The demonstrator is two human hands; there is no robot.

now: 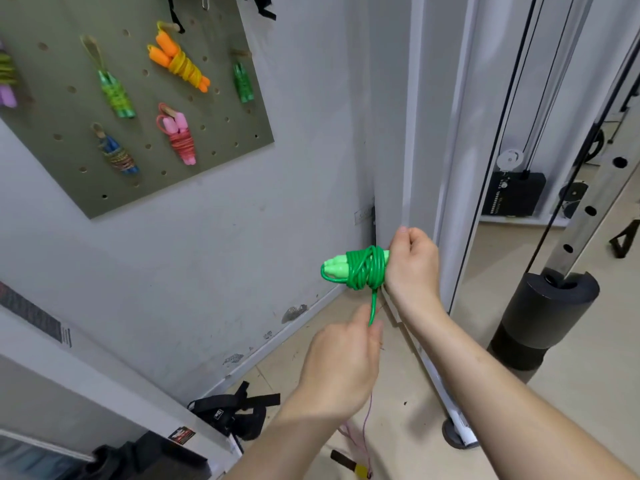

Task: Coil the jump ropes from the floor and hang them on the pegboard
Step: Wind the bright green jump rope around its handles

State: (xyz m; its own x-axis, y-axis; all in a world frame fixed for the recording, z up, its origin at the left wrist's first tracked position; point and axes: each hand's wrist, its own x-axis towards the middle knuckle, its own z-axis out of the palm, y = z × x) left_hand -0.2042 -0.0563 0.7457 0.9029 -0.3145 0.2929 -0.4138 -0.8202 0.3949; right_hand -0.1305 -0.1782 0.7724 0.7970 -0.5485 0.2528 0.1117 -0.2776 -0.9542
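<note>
I am gripping the green jump rope [363,268] in my right hand [412,268], fingers curled round the handle ends, with the wound cord bunching just to that hand's left. Below it, my left hand [343,365] is pinching the last short loop of cord hanging off the bundle. This rope is looking nearly coiled; I judge the tail needs tucking in, or forming into a hanging loop, before it goes up. The pegboard [69,109], well up and left of both hands, is already carrying several wrapped ropes, an orange one [180,62] among them. Beneath my left hand a thin pink rope [365,424] and a yellow-and-black handle [351,465] are lying on the floor, so at least one more is waiting.
</note>
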